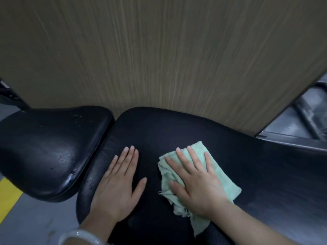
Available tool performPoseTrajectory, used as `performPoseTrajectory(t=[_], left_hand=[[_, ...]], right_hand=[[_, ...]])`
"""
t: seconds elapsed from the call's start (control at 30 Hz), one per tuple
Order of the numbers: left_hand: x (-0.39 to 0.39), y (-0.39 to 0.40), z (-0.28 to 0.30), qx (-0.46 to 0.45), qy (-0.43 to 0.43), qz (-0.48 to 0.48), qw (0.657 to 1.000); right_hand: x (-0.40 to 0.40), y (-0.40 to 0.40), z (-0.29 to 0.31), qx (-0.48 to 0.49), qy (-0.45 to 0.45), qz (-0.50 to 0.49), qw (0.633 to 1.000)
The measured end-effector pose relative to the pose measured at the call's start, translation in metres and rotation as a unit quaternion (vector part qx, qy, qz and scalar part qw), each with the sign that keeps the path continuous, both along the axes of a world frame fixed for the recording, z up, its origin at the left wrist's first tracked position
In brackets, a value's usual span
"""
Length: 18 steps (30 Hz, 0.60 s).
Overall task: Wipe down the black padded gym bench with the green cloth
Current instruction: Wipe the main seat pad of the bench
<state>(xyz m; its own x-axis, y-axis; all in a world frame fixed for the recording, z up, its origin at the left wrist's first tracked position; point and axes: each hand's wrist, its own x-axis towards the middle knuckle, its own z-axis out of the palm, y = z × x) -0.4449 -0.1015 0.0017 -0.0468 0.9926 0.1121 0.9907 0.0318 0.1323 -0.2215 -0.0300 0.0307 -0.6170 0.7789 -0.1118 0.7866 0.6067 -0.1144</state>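
Observation:
The black padded bench has two pads: a long pad (177,131) across the middle and right, and a shorter seat pad (49,147) at the left with water droplets on it. The green cloth (221,175) lies crumpled on the long pad. My right hand (196,181) presses flat on top of the cloth, fingers spread. My left hand (118,184) rests flat and bare on the long pad just left of the cloth, fingers together, a pale bangle on its wrist.
A wood-grain wall panel (159,50) rises directly behind the bench. Black metal frame bars (304,112) stand at the right over grey floor. A yellow floor stripe (8,197) shows at the lower left, and dark equipment at the far left edge.

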Motion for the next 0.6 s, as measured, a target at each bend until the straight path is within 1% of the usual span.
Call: performPoseTrajectory(t=[0.2, 0.37, 0.5, 0.6], left_hand=[[0.0, 0.0, 0.002, -0.002, 0.008, 0.003, 1.0], [0.001, 0.0, 0.001, 0.0, 0.008, 0.005, 1.0], [0.001, 0.0, 0.0, 0.004, 0.009, 0.005, 1.0], [0.001, 0.0, 0.0, 0.007, 0.005, 0.004, 1.0]], right_hand=[[0.065, -0.018, -0.003, 0.008, -0.013, -0.1, 0.995], [0.111, 0.008, 0.005, -0.023, -0.03, -0.247, 0.968], [0.105, 0.041, 0.007, -0.022, -0.051, -0.329, 0.943], [0.079, 0.067, 0.007, -0.03, -0.051, -0.349, 0.935]])
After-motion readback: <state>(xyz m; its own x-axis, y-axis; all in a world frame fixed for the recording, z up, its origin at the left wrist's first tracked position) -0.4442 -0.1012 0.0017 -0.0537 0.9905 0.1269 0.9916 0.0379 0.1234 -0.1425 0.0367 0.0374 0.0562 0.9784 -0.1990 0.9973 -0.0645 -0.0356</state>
